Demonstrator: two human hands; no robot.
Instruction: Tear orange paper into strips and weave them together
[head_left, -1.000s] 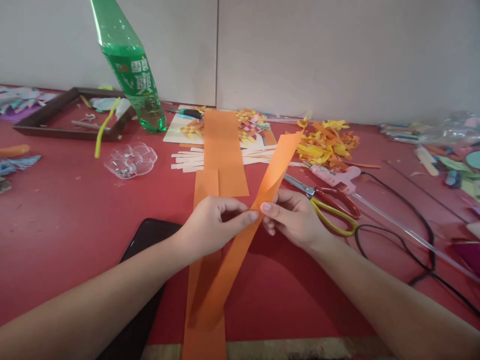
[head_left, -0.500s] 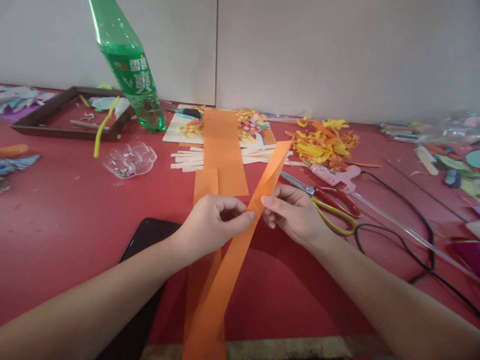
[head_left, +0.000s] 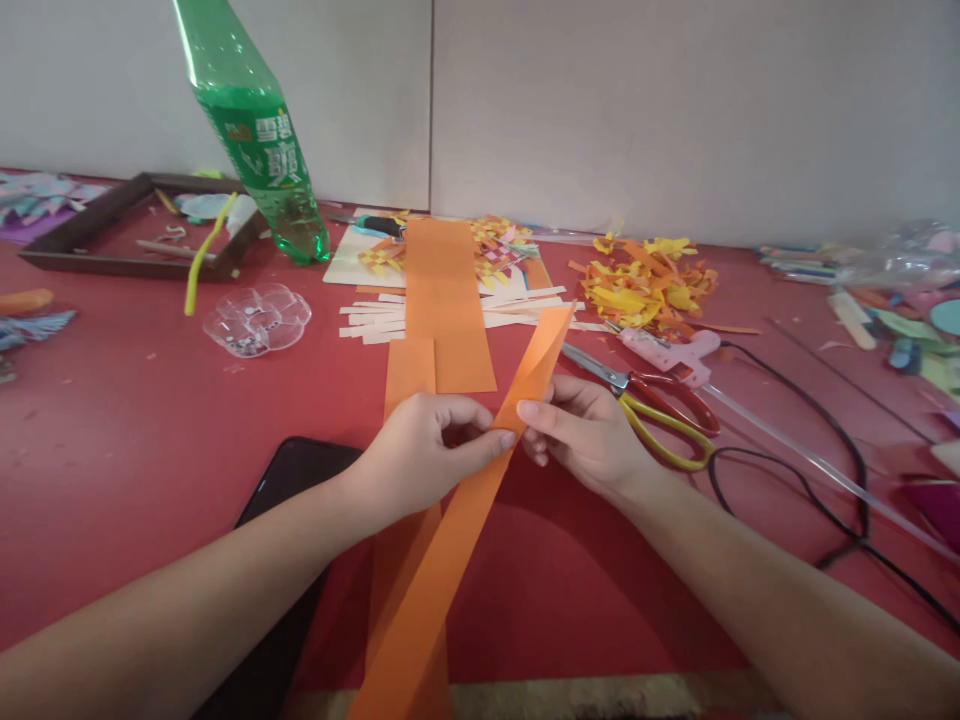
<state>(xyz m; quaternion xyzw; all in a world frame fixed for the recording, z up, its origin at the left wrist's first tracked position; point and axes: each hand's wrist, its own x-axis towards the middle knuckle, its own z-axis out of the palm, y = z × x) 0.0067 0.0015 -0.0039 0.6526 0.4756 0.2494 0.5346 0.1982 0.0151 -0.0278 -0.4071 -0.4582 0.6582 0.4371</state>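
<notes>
A long orange paper strip (head_left: 457,545) slants up and away from me, its far end raised off the table. My left hand (head_left: 431,450) pinches its left edge between thumb and fingers. Close by on the other edge, my right hand (head_left: 589,430) is closed on the same strip, thumb on top and fingers behind. Underneath, a second orange strip (head_left: 409,365) lies on the table, partly covered by my left hand. Beyond it rests a wider orange paper piece (head_left: 446,300), on top of several pale paper strips (head_left: 375,320).
Right of my hands lie scissors (head_left: 667,425) and a pink glue gun (head_left: 667,355) with a black cord. Yellow and orange scraps (head_left: 649,285) are heaped behind. A black phone (head_left: 277,570) sits under my left forearm. Leftward stand a green bottle (head_left: 259,150), clear palette (head_left: 257,320) and dark frame (head_left: 112,262).
The held strip's far end has dipped slightly, and its near end has swung a little to the left. Both hands keep their pinch, with the right slightly lower.
</notes>
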